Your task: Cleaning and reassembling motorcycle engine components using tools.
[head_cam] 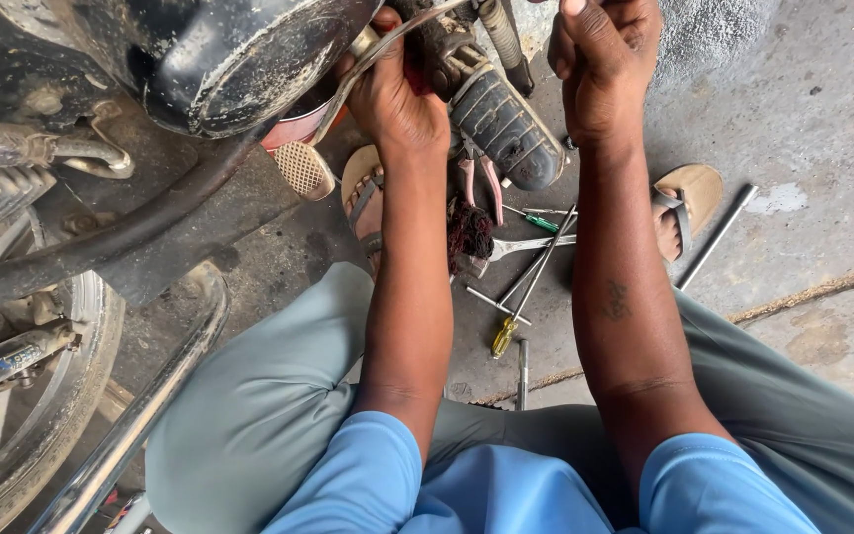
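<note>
The person is squatting beside a motorcycle and working at its footrest [506, 124], which is sticking out from the frame just above the floor. The left hand [397, 94] is reaching in behind the footrest, its grip wrapped around the mount, with a thin metal strip [387, 49] running across the knuckles. The right hand [600, 69] is coming in from the other side, fingers curled together near the top of the mount; what they are pinching is hidden, so I cannot tell whether the grip is closed on a part.

To do this well, one hand should be steadying the bracket while the other is working it, both wrists staying clear of the black engine cover [239, 59].

Tools are lying on the floor between the knees: pliers [481, 183] with pink handles, a yellow-handled screwdriver [506, 331], a spanner [531, 244], and a metal rod [716, 237] by the right sandal [689, 193].
</note>
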